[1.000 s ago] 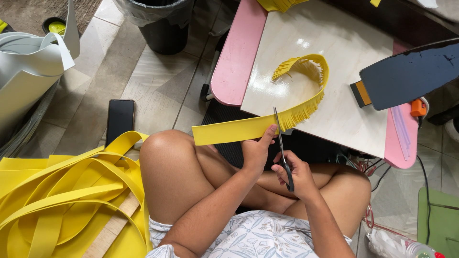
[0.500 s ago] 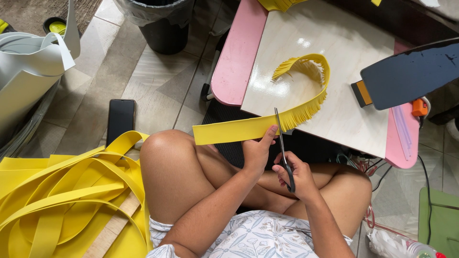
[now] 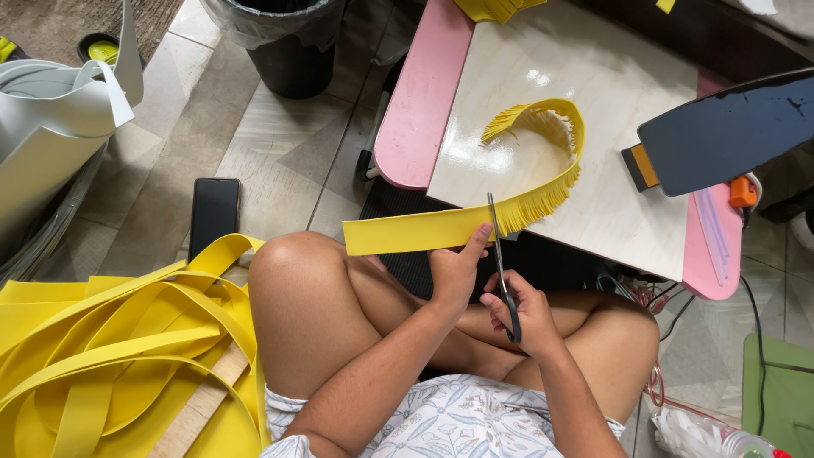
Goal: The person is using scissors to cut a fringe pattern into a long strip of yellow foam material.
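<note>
Left hand point(image 3: 454, 270) pinches the yellow strip point(image 3: 424, 230) from below, thumb up against its lower edge, right at the boundary between plain and fringed parts. Right hand point(image 3: 523, 312) is closed around the scissors point(image 3: 499, 254) handles; blades point up and away from the body, tips crossing the strip just right of the left thumb. Blades look nearly closed, can't tell exactly.

Strip layout: plain end sticks out to the left over the raised knee, unsupported. Cut, fringed part runs right and curls up in an arc onto the board point(image 3: 593, 76), ending in a loose frayed tip near board centre. Board lies on a pink table point(image 3: 415, 110), directly ahead of the hands.

Around:
- Black paddle-shaped tool point(image 3: 729, 131) with orange end on the board's right edge, well apart from the strip.
- Phone point(image 3: 213, 214) on the floor tiles, left of the knee.
- Pile of yellow strips point(image 3: 110, 339) bottom left, touching the thigh.
- Grey sheet roll point(image 3: 51, 119) far left; black bin point(image 3: 284, 38) top centre.

Nothing sits between hands and strip; crossed legs lie right under the work.
</note>
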